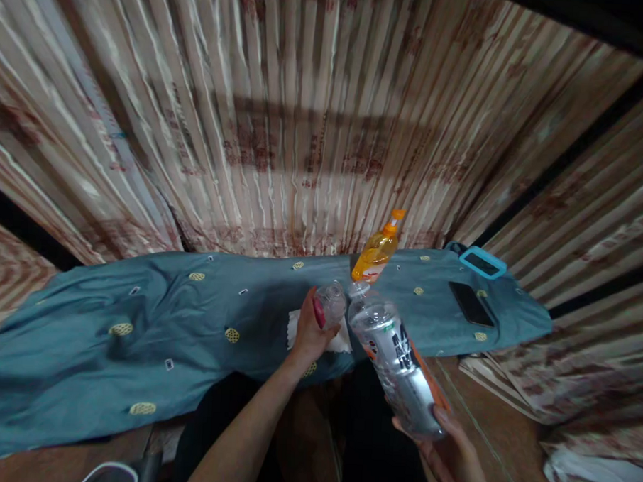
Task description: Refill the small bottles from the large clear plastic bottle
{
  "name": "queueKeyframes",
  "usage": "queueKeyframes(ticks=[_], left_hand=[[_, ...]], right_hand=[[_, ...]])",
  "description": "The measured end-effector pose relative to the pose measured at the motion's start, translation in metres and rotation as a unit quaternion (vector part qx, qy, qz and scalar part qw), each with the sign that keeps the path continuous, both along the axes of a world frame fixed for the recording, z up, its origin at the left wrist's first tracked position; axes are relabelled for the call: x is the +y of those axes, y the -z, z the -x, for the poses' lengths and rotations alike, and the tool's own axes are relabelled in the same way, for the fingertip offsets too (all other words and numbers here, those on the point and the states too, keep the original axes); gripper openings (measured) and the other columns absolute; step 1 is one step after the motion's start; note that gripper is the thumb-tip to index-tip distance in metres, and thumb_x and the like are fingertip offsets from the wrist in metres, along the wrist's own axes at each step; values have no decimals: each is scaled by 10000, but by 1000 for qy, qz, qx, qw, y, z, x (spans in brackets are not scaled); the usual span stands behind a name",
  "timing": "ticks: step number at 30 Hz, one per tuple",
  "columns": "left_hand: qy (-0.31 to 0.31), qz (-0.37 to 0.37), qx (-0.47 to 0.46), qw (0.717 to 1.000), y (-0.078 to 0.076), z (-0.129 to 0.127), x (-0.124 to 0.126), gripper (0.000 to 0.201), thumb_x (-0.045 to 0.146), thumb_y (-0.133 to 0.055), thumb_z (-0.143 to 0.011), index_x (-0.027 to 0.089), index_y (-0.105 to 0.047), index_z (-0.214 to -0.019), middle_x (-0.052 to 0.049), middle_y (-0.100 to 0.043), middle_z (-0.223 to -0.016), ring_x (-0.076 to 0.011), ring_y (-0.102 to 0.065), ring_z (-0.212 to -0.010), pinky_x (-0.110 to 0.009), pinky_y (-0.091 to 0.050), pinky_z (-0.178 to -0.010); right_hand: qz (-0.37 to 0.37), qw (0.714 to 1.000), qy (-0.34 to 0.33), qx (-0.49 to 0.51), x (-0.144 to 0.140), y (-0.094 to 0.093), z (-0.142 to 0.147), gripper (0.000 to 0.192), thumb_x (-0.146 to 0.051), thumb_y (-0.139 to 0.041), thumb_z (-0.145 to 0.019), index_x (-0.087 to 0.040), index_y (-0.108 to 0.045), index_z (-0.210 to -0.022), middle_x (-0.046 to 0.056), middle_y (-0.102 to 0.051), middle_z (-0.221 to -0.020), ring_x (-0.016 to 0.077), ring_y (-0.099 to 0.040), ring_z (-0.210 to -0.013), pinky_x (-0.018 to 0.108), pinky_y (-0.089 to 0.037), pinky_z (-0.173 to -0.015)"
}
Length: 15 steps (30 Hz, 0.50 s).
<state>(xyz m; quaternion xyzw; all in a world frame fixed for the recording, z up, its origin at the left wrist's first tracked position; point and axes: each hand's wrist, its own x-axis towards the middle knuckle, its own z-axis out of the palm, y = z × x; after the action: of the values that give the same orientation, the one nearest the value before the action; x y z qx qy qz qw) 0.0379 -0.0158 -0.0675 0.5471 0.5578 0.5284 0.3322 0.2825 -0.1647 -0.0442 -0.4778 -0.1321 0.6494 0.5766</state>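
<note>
One wide, pleated curtain (296,91) printed in dark red hangs behind a teal cloth (164,298) scattered with yellow motifs. My right hand (451,445) has its fingers wrapped around the lower end of a large clear bottle (393,365) with a silver-and-orange label, held aslant, its neck pointing away from me. Just past that neck, a bottle of yellow liquid (376,252) with an orange cap stands on the cloth. Near its front edge lies a white napkin (343,339); toward the right end, a dark phone (470,303) and a blue-framed device (483,262). My left hand (310,338) curls its fingers around a small clear container (332,303), pink-sided, beside the large bottle's neck; whether it touches the napkin, I cannot tell.
</note>
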Motion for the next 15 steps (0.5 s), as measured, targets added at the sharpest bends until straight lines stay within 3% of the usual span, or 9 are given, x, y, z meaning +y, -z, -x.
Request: queueKeyframes(ticks=[4,8,11,15], left_hand=[[22,-28,9,999,7,-4,3,891,206,-799,-625,215,-431,-1437,-147,-538,-1476,-344,-519,-1389,-555,-368,-1209],[23,-39,9,999,9,-5,4,887,191,-795,-620,221,-446,-1434,-143,-542,-1468,-356,-516,-1383,-573,-374,-1203],[31,-38,17,999,7,-5,4,881,192,-793,-622,195,-447,-1432,-157,-536,-1469,-358,-517,-1378,-570,-371,-1206],[40,-40,25,998,5,-6,3,855,179,-773,-632,190,-445,-1421,-156,-552,-1447,-353,-530,-1359,-580,-369,-1204]], right_hand=[[-1,999,10,-35,-1,-7,-1,521,-428,-901,-685,-310,-775,-1176,86,-814,-1116,330,-784,-948,590,-574,-945],[1,998,10,-57,-1,-12,-3,458,-423,-903,-687,-298,-796,-1114,77,-827,-1048,314,-791,-906,507,-630,-837],[-4,998,5,-63,-1,-15,-4,517,-430,-902,-687,-339,-768,-1177,61,-822,-1089,313,-794,-918,451,-653,-742],[-5,998,-11,-59,-3,-21,-4,535,-480,-868,-728,-366,-738,-1235,65,-806,-1160,334,-795,-956,457,-657,-752]])
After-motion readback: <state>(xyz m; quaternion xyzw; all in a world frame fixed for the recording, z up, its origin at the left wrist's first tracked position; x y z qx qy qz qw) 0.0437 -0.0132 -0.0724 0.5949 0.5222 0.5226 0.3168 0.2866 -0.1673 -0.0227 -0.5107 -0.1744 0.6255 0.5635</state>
